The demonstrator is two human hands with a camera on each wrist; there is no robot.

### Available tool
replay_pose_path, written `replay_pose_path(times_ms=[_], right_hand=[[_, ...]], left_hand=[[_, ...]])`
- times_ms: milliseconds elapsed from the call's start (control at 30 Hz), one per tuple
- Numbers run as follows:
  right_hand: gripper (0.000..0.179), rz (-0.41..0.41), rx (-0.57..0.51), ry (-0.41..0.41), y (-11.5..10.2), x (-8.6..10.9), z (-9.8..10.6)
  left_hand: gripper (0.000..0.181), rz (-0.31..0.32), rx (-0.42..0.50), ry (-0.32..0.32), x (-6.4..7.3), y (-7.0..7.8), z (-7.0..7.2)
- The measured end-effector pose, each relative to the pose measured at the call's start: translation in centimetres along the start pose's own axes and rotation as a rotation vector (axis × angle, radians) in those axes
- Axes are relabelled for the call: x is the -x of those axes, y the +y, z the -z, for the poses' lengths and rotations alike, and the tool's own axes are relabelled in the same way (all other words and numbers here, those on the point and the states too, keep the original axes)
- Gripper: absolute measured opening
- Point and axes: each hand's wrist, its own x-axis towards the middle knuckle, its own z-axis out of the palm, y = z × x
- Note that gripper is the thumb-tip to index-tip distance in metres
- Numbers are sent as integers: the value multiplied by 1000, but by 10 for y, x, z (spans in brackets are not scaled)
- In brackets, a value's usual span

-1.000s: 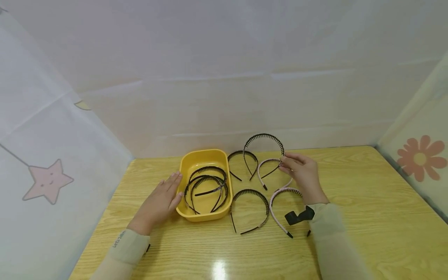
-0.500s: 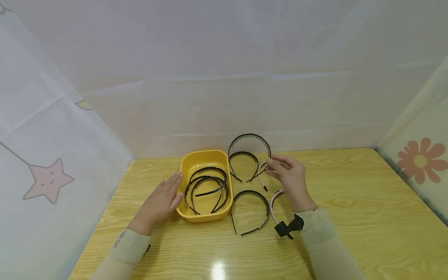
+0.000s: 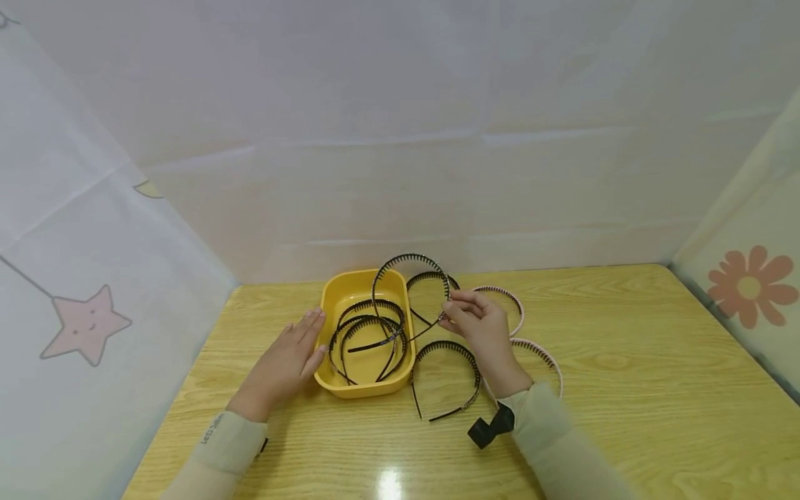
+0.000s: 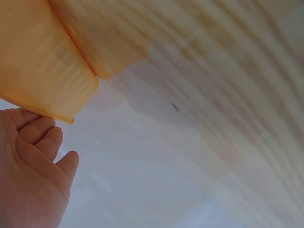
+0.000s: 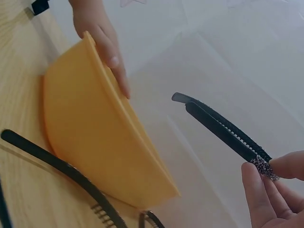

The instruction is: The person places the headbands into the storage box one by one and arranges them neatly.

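My right hand (image 3: pixel 481 337) pinches one side of a black toothed headband (image 3: pixel 410 256) between thumb and fingers. The band is raised, its arch over the right part of a yellow plastic basin (image 3: pixel 365 392). In the right wrist view, the held headband (image 5: pixel 223 128) shows glittery stones by the fingertips. Several black headbands (image 3: pixel 371 301) lie overlapped inside the basin. At the basin's left rim rests my left hand (image 3: pixel 281 368), fingers straight. The left wrist view shows those fingers (image 4: pixel 40 130) touching the rim from outside.
Right of the basin, one black headband (image 3: pixel 445 343) lies in front and another (image 3: pixel 431 275) behind. Two pink headbands (image 3: pixel 521 312) lie farther right, partly hidden by my right hand and sleeve. White cloth (image 3: pixel 400 173) hangs behind the wooden table (image 3: pixel 656 389).
My right hand has moved left with the black headband, from above the pink headbands to the basin's right side. The left hand has stayed on the rim.
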Motion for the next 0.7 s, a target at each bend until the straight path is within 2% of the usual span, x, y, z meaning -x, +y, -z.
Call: replay_pose_path(times_ms=[267, 700], right_hand=[[28, 7, 37, -66, 16, 8, -16], [27, 8, 77, -168, 39, 17, -29]], left_hand=[[62, 23, -3, -25, -1, 0, -1], [62, 26, -3, -25, -2, -3, -4]])
